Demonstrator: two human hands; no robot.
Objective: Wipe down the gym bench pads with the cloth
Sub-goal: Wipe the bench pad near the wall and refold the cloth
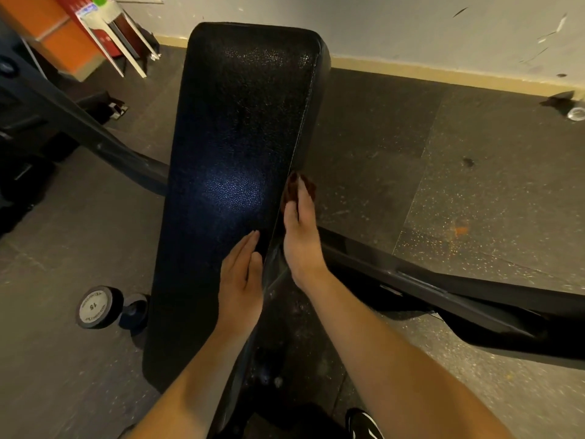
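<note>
- Fingers of the right hand lie straight, pressing the dark red cloth flat against the right side edge of the bench pad, about midway along it. Nothing is curled round the cloth, so I reckon a quick stroke could leave it behind or drop it to the floor.
- Only a small bunch of cloth shows past the fingertips, so bare skin may end up rubbing the vinyl while stretches of the edge get missed.
- Left hand rests flat on the pad's top just beside the right edge, fingers straight and together, holding nothing. If the surface is damp, that palm could slide or leave fresh prints.
- A stroke toward the near end would bring the right hand close to the dark frame bar below the pad, where knuckles might knock on it.
- Dumbbell lies on the floor at the pad's near left, partly under it, and a step round to that side could catch it.
</note>
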